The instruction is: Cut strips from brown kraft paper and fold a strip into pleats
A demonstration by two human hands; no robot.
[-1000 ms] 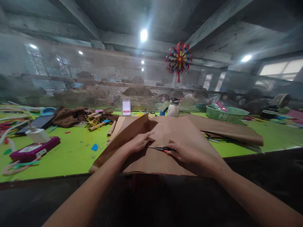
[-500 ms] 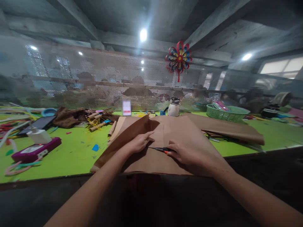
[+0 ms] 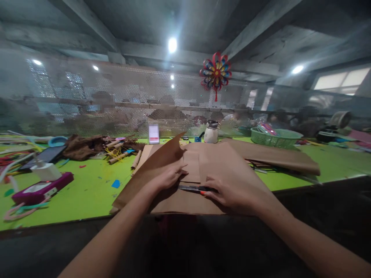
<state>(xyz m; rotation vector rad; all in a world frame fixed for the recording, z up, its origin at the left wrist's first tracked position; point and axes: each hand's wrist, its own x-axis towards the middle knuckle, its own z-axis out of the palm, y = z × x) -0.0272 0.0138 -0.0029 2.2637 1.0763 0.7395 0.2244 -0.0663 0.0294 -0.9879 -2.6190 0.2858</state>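
Large brown paper [image 3: 232, 166] covers the table in front of me, its left part curling up beside my left hand [image 3: 171, 175]. A smaller brown paper rectangle [image 3: 191, 166] lies on it between my hands. My left fingers are bent and pinch the paper at the rectangle's left edge; the exact grip is partly hidden. In my right hand [image 3: 222, 192] is a pair of dark scissors [image 3: 189, 188] with red-orange on the handle. The scissors lie low over the paper, tips pointing left toward my left fingers, just below the rectangle.
On the green table [image 3: 92, 193], a purple power strip [image 3: 43, 189] with a white charger stands left. Brown cloth [image 3: 82, 147] and paper rolls [image 3: 117, 154] lie behind it. A phone [image 3: 154, 133], a white jug [image 3: 211, 133] and a green basket [image 3: 275, 138] stand along the back.
The scissors have shifted slightly toward me, and the small rectangle's lower edge now shows clear of them. The curled left sheet stands higher at its far tip. My view has turned slightly.
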